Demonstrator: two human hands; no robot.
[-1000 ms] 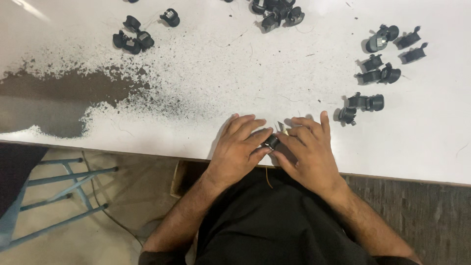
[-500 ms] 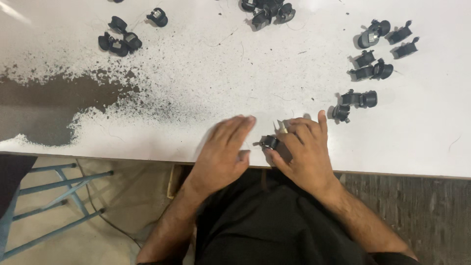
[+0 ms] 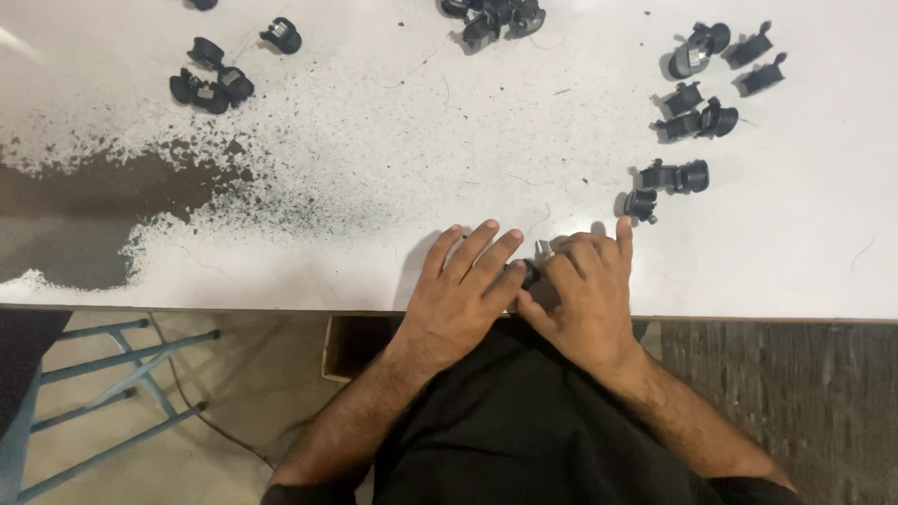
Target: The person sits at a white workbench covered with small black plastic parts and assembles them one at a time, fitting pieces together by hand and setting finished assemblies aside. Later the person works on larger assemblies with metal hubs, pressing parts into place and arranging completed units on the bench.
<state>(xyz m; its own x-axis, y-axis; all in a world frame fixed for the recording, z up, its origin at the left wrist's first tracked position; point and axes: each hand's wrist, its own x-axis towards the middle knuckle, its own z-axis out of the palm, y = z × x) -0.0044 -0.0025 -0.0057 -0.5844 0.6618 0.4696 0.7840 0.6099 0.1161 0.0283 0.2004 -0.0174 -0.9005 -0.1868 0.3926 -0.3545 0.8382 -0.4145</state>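
Both hands rest at the near edge of a white worktable (image 3: 393, 150). My right hand (image 3: 585, 295) is curled around a small black plastic part (image 3: 531, 274) with a bit of metal showing at its top. My left hand (image 3: 463, 290) lies flat beside it, its fingers spread and their tips touching the same part. Most of the part is hidden under the fingers. The nearest loose pieces are two small black parts (image 3: 669, 182) just beyond my right fingertips.
More black plastic parts lie in groups at the far right (image 3: 716, 70), top centre (image 3: 491, 19) and top left (image 3: 220, 70). A worn dark patch (image 3: 84, 220) marks the table's left side. A blue metal frame (image 3: 103, 393) stands on the floor below left.
My left hand has drawn back in to the part after spreading away half a second ago. The view has shifted slightly; the right hand stays on the part.
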